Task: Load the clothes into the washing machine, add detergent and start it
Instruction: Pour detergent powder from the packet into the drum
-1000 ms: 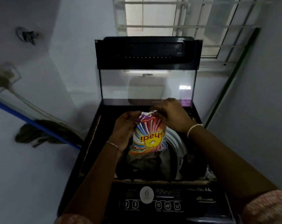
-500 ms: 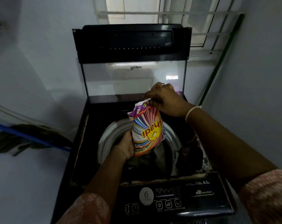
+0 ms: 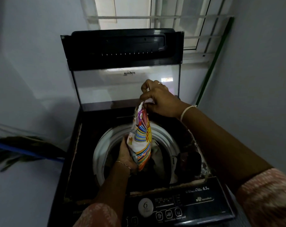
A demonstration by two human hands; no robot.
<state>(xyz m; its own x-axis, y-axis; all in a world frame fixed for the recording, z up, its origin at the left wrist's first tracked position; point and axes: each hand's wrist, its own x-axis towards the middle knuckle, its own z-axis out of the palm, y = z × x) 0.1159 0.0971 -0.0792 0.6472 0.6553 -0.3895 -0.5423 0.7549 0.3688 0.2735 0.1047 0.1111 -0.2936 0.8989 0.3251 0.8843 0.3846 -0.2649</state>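
Detergent packet, striped in bright colours, hangs at the centre of the frame above the open drum of a top-loading washing machine. Its long axis runs nearly upright, tilted slightly so the torn, crumpled top leans toward the upper right of the frame and the fat bottom end points down toward the lower centre, into the drum mouth.

2 bare hands hold it. Right hand, in the upper centre, pinches the packet's top edge, its fingers curled closed on the white torn lip; a ring shows on 1 finger and a pale band circles the wrist. Left hand, lower in the frame and inside the drum ring, cups the packet's bottom from the left side with fingers wrapped around it; a thin bracelet sits at that wrist. Both forearms enter from the bottom of the frame in patterned pink sleeves.

Dark and pale clothes lie in the drum directly under the packet, and another dark bundle rests at the drum's right edge. Glass lid stands raised at the back, in the upper centre. Control panel fills the lower right, marked 6.5 kg. Barred window sits along the top of the frame.
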